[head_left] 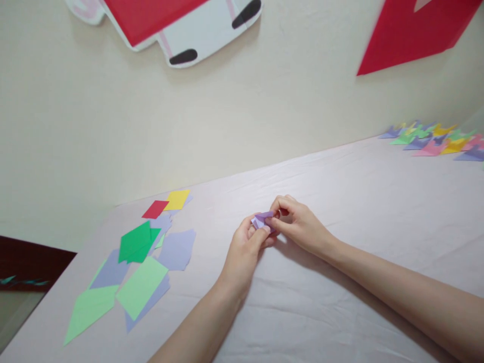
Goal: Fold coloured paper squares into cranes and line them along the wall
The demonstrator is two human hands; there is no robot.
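A small folded piece of purple paper (260, 221) is held between both hands over the middle of the table. My left hand (245, 245) grips its lower left part, thumb on top and fingers beneath. With thumb and bent index finger, my right hand (297, 222) pinches its right edge. Part of the paper is hidden behind the fingers.
Loose paper sheets lie at left: light green (141, 287), dark green (138, 243), lavender (177, 249), red (155, 208) and yellow (177, 200). Several folded colored paper shapes (431, 143) stand at the far right. A wall (227, 126) with cut-out decorations borders the cloth-covered table (321, 312).
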